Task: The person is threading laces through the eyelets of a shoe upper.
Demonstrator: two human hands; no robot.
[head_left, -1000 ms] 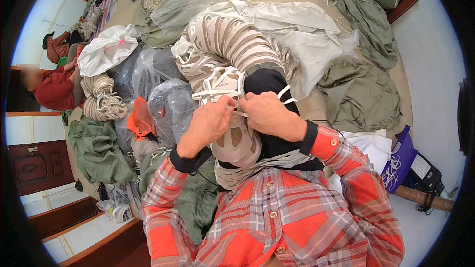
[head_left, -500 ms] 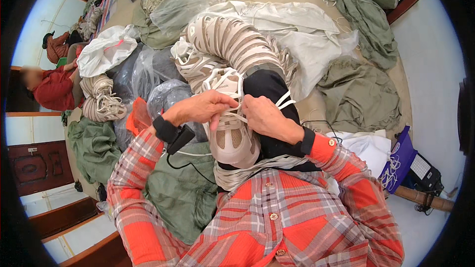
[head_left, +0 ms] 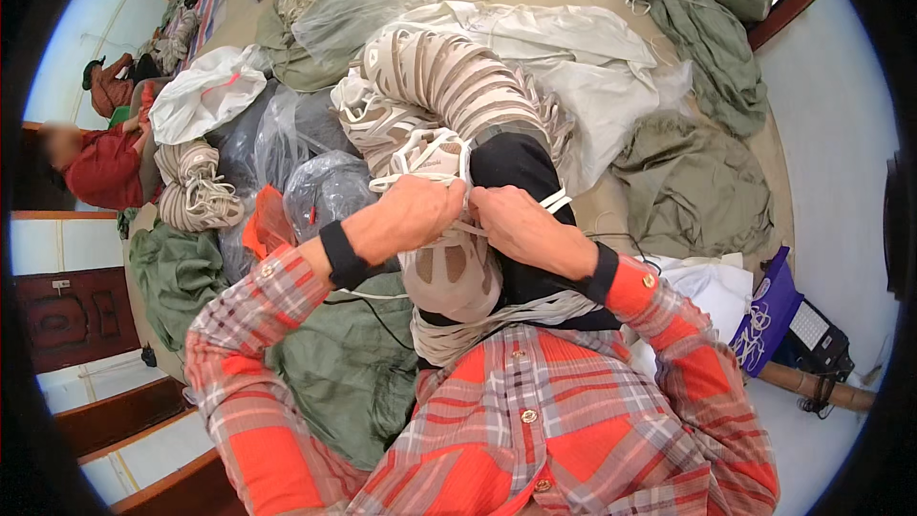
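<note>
A beige and white sneaker (head_left: 449,279) lies on my lap, its toe towards me and its tongue away. My left hand (head_left: 413,215) is closed in a pinch over its lacing, on a white shoelace (head_left: 427,175). From the other side my right hand (head_left: 525,229) pinches the lace at the eyelets, with a loose end sticking out behind it. My fingers hide the middle of the lacing. A bundle of pale laces (head_left: 458,333) lies across my lap below the toe.
Beyond the sneaker curves a long row of nested matching sneakers (head_left: 458,76). Clear plastic bags (head_left: 325,191) and green cloth (head_left: 349,363) lie to the left, a white sack (head_left: 592,86) beyond. A purple bag with laces (head_left: 761,315) is at right. Another person (head_left: 103,167) sits far left.
My left hand has turned over, back upward, and its fingers have closed on the lace. My right hand has shifted slightly, staying at the eyelets. The sneaker stays on my lap.
</note>
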